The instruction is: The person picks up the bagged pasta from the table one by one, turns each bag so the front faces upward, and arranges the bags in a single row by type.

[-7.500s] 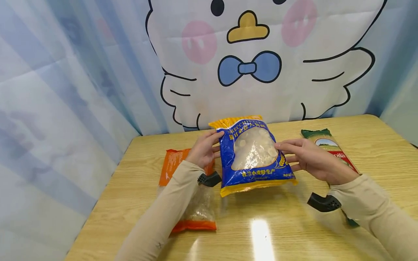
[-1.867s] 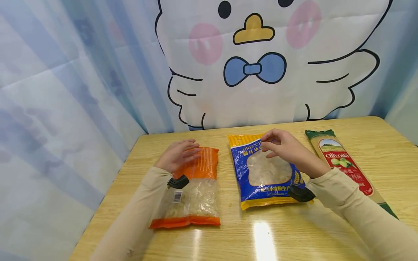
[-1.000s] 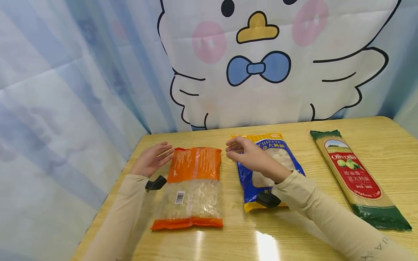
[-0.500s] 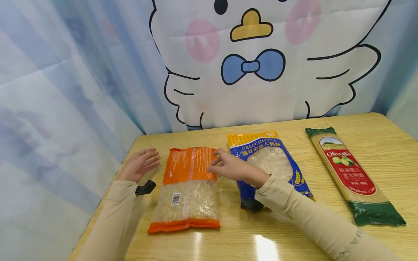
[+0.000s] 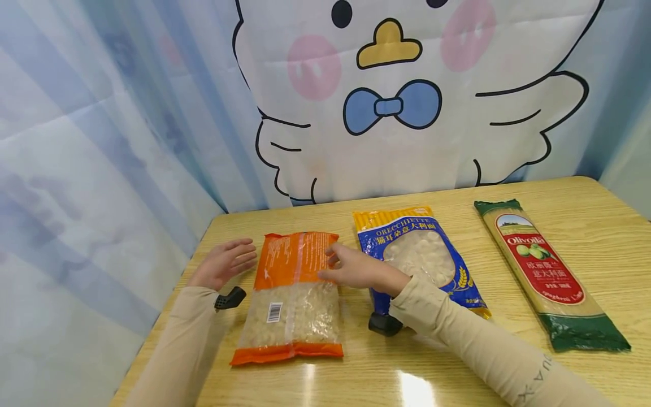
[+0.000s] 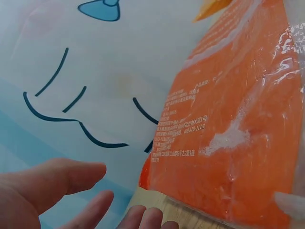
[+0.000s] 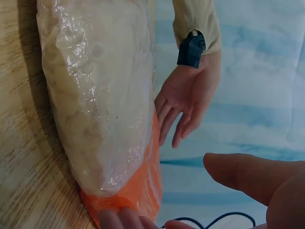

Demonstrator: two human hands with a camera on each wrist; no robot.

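Orange bag (image 5: 287,314) is laid flat toward the left edge of the tabletop (image 5: 366,376), flanked by left hand (image 5: 224,264) and right hand (image 5: 358,268). Grip is seen apart on both, nothing clamped; right-hand contact with the bag cannot be told. Reach is judged done, hold not yet taken. Right side is crowded by blue bag (image 5: 424,254), partly covered by that hand; spaghetti pack (image 5: 551,274) is set toward right edge, out of the way

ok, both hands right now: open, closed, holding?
Left hand: open, holding nothing, left of the flat orange-and-clear plastic bag.
Right hand: open, by that bag's right edge; can't tell if touching.
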